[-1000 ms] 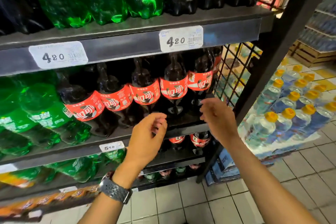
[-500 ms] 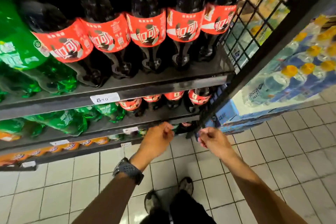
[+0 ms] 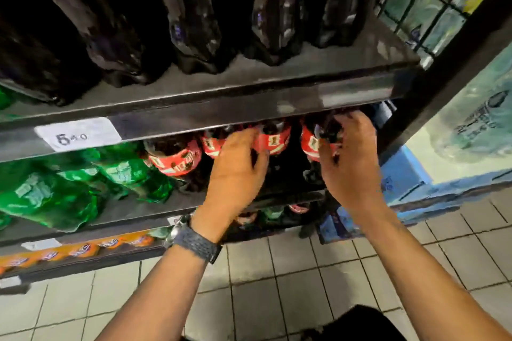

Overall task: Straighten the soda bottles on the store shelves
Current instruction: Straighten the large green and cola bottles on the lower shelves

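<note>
Upright bottles sat at 12 o'clock: right hand [image 3: 352, 166] wrapped the rightmost cola bottle [image 3: 309, 144], left hand [image 3: 235, 174] clutched the neighbour cola bottle [image 3: 277, 139].

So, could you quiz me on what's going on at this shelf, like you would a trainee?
1. True or false: the right hand grips the rightmost red-labelled cola bottle.
2. Which wrist wears the watch? A) left B) right C) neither
3. Fill in: the soda bottles left of the red-labelled ones on that shelf are ____ in colour.

Key: 1 true; 2 A; 3 green.
</note>
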Motion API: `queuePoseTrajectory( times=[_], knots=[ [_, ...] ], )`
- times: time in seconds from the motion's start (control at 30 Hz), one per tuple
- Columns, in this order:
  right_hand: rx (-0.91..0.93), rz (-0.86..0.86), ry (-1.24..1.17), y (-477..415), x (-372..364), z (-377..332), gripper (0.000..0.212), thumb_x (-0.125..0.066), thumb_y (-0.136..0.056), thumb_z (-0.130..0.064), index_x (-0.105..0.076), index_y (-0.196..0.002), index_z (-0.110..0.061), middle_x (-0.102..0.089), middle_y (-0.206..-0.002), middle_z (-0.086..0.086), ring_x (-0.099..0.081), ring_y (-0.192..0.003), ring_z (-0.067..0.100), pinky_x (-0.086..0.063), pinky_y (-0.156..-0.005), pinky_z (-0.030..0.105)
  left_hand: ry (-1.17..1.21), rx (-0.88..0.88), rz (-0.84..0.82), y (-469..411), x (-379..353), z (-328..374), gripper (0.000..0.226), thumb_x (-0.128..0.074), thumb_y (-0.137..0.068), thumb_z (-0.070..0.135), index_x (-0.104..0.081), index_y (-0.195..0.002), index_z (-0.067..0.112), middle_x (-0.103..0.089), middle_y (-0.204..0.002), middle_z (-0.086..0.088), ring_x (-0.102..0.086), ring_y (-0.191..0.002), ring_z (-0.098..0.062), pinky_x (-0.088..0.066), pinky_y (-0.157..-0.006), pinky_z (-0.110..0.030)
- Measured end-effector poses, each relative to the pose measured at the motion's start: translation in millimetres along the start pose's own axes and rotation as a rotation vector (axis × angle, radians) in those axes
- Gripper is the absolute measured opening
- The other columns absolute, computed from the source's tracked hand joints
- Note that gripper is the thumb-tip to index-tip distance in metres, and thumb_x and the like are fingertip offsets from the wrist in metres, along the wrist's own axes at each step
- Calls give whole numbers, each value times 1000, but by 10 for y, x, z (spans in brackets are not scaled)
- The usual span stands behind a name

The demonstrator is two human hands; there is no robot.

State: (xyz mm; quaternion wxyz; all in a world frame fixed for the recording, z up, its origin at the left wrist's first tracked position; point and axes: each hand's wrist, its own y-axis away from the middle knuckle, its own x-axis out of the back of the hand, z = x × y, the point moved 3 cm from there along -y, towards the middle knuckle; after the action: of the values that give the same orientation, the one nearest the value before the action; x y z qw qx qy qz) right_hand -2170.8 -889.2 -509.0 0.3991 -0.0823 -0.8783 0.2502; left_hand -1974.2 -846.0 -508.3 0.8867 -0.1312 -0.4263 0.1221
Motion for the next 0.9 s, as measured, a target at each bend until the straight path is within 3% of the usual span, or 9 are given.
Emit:
queuePoseTrajectory(
  times=[0.07, 0.13, 0.23, 0.27, 0.33, 0.43, 0.6, 0.73, 0.9],
  knots=[
    [65, 113, 16, -84, -93, 121, 28, -55, -88, -20, -50, -110, -4, -47, -113, 11, -44, -109, 25, -27, -99, 14, -156, -116, 98, -83, -88, -53, 25, -59, -89, 19, -60, -111, 7, -61, -93, -12, -55, -89, -32, -39, -80, -35],
    [74, 175, -7, -150, -184, 239, 17, -52, -88, -20, -44, -92, -5, -42, -97, 10, -41, -93, 25, -34, -89, 29, -289, -178, 190, -169, -157, -73, 14, -62, -88, 21, -56, -87, 8, -56, -72, -13, -52, -70, -36, -34, -65, -38],
    [16, 230, -94, -235, -319, 365, 23, -49, -90, -26, -33, -83, -12, -34, -90, 3, -34, -84, 18, -32, -77, 33, -334, -213, 329, -323, -232, -124, 27, -67, -83, 19, -53, -67, 3, -55, -59, -22, -55, -54, -41, -39, -49, -38],
    [13, 236, -92, -266, -357, 396, 24, -50, -90, -27, -32, -83, -13, -34, -89, 3, -34, -83, 17, -29, -74, 30, -299, -220, 345, -387, -264, -140, 24, -65, -82, 20, -57, -71, 0, -59, -65, -25, -58, -59, -43, -43, -51, -41],
    [-26, 214, -65, -338, -412, 478, 27, -52, -89, -32, -33, -83, -13, -37, -88, 4, -37, -82, 20, -28, -71, 30, -265, -202, 359, -527, -358, -178, 37, -60, -86, 27, -62, -112, 2, -64, -105, -28, -60, -95, -45, -47, -80, -45],
    [-81, 137, -57, -481, -407, 580, 29, -55, -86, -36, -40, -84, -11, -45, -86, 7, -41, -78, 23, -27, -63, 31, -228, -222, 354, -729, -475, -148, 71, -58, -88, 41, -31, -147, 12, -39, -147, -16, -37, -132, -34, -26, -108, -33],
    [-90, 89, -132, -540, -337, 600, 29, -55, -86, -35, -50, -92, -7, -55, -83, 8, -50, -72, 23, -33, -57, 34, -266, -185, 379, -860, -622, -113, 95, -62, -79, 58, -15, -152, 19, -41, -145, -12, -45, -126, -35, -43, -99, -42],
    [-32, 77, -73, -523, -315, 571, 34, -54, -90, -35, -54, -103, -4, -59, -98, 14, -54, -86, 30, -44, -70, 38, -223, -187, 354, -895, -588, -132, 96, -69, -77, 52, -15, -152, 24, -44, -144, -10, -47, -126, -34, -46, -97, -42],
    [-8, 145, -40, -501, -346, 530, 34, -61, -87, -39, -52, -95, -7, -54, -93, 9, -48, -77, 21, -36, -59, 32, -21, -186, 192, -990, -507, -265, 98, -76, -75, 41, -13, -150, 38, -49, -142, 1, -48, -128, -24, -44, -102, -39]
  ],
)
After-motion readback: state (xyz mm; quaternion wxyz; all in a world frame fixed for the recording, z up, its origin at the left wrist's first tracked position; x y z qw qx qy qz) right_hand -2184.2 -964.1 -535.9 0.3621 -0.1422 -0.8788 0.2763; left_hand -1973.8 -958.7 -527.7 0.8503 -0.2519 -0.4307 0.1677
